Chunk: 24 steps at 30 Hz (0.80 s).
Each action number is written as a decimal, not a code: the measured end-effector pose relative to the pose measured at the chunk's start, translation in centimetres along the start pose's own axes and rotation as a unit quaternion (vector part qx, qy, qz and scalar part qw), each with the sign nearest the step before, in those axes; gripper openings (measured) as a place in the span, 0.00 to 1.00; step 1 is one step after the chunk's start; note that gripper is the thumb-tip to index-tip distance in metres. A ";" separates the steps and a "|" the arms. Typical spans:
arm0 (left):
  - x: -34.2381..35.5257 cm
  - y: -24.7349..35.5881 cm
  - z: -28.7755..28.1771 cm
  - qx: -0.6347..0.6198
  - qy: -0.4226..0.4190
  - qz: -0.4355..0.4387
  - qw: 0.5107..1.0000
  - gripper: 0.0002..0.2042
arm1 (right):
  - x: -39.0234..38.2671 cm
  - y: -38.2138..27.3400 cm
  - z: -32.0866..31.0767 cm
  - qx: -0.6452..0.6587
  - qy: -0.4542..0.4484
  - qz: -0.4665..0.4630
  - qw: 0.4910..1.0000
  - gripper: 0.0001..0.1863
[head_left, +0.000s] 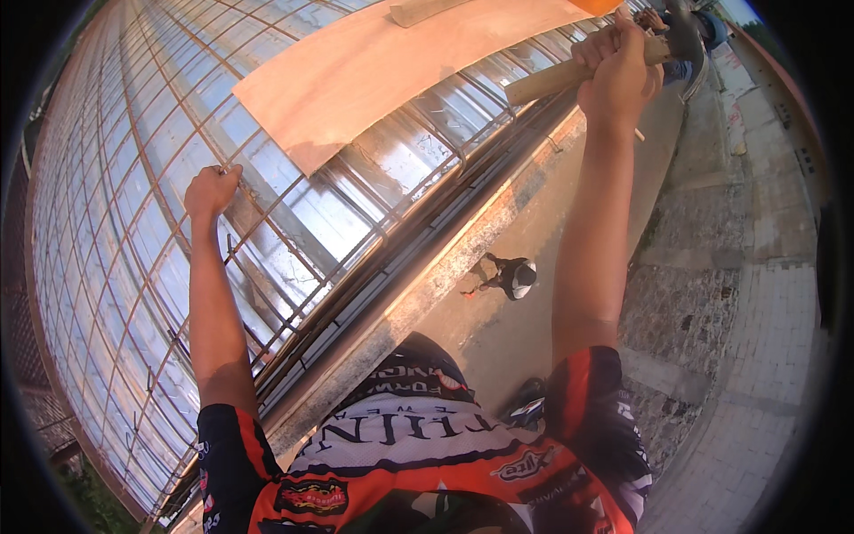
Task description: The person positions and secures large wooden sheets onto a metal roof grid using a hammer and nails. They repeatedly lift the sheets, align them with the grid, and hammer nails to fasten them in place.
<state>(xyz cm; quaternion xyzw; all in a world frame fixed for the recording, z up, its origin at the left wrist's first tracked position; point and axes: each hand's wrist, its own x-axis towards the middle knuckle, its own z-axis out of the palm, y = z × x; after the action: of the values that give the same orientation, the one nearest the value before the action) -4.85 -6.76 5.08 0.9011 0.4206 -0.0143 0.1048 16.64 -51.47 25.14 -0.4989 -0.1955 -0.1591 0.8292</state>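
Note:
My right hand (616,78) is raised at the upper right, its fingers wrapped round the wooden handle of a hammer (541,82). The hammer's dark metal head (684,43) shows past the far side of the fist. My left arm reaches out over a grid of rusty steel bars (149,160), and my left hand (212,190) is closed close to the bars. What its fingers hold, if anything, is hidden. Under the bars lies shiny corrugated metal decking (287,267).
A plywood sheet (356,82) lies across the bars, with a wood piece (427,9) on it. The deck's edge beam (391,311) runs diagonally beside my body. Far below, a person in a pale cap (521,278) is on the ground. Another person (712,28) is partly visible beyond the hammer.

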 end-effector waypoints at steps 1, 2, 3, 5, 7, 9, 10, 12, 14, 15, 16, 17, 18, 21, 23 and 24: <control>0.2 -0.3 0.1 -0.001 0.001 -0.001 1.000 0.30 | -1.4 -0.4 0.3 0.005 0.006 0.027 1.000 0.17; 0.3 -0.2 0.0 -0.001 0.011 -0.003 1.000 0.30 | -2.1 -1.1 0.3 0.003 -0.009 0.025 1.000 0.18; 0.1 -0.2 0.2 0.003 0.017 -0.005 1.000 0.30 | -3.0 -2.1 0.4 0.000 -0.021 0.028 0.999 0.18; 0.2 0.5 0.5 0.003 0.010 0.005 1.000 0.30 | -4.3 -6.0 0.1 -0.002 -0.068 0.014 0.998 0.19; 0.4 0.2 0.3 0.004 -0.004 0.003 1.000 0.30 | -5.1 -9.2 -0.4 0.027 -0.131 0.000 0.991 0.20; 0.4 0.0 0.2 0.006 -0.008 -0.002 1.000 0.30 | -6.0 -10.6 -1.4 0.034 -0.149 -0.009 0.988 0.21; 0.4 0.1 0.4 0.005 -0.010 -0.002 1.000 0.30 | -6.7 -10.7 -2.2 0.025 -0.143 -0.011 0.989 0.21; 0.7 0.5 0.6 0.000 0.004 0.010 1.000 0.30 | -7.9 -8.3 -3.3 -0.038 -0.112 -0.006 0.993 0.21; 0.4 -0.4 0.5 0.010 0.013 0.002 1.000 0.30 | -9.4 -2.1 -2.9 -0.138 -0.064 0.024 0.988 0.21; 0.5 -0.2 0.6 0.016 0.009 0.001 1.000 0.30 | -9.1 -2.8 -3.1 -0.118 -0.051 0.017 0.992 0.21; 0.5 -0.1 0.6 0.022 0.006 0.000 1.000 0.30 | -8.5 -4.2 -3.1 -0.098 -0.037 0.010 0.994 0.20; 0.7 -0.1 0.3 0.018 0.005 -0.001 1.000 0.30 | -7.5 -5.6 -2.7 -0.075 -0.024 0.001 0.997 0.20; 0.6 -0.4 0.4 0.013 0.001 -0.005 1.000 0.30 | -6.9 -7.2 -2.5 -0.058 -0.045 -0.036 0.997 0.20; 0.6 -0.5 0.4 0.010 -0.007 0.001 1.000 0.30 | -7.2 -10.7 -2.7 0.001 -0.078 -0.127 0.989 0.19; 0.5 -1.2 0.5 0.015 0.003 -0.004 1.000 0.29 | -8.9 -5.5 -4.2 -0.094 -0.079 -0.036 0.992 0.16; 0.7 -0.6 0.7 0.012 0.013 0.003 1.000 0.29 | -9.9 -2.5 -5.5 -0.173 -0.093 0.004 0.981 0.15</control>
<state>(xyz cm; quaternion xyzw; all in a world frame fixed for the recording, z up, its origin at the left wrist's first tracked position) -4.81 -6.05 4.25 0.9038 0.4187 -0.0078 0.0882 7.75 -56.80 19.86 -0.6481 -0.2391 -0.1407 0.7092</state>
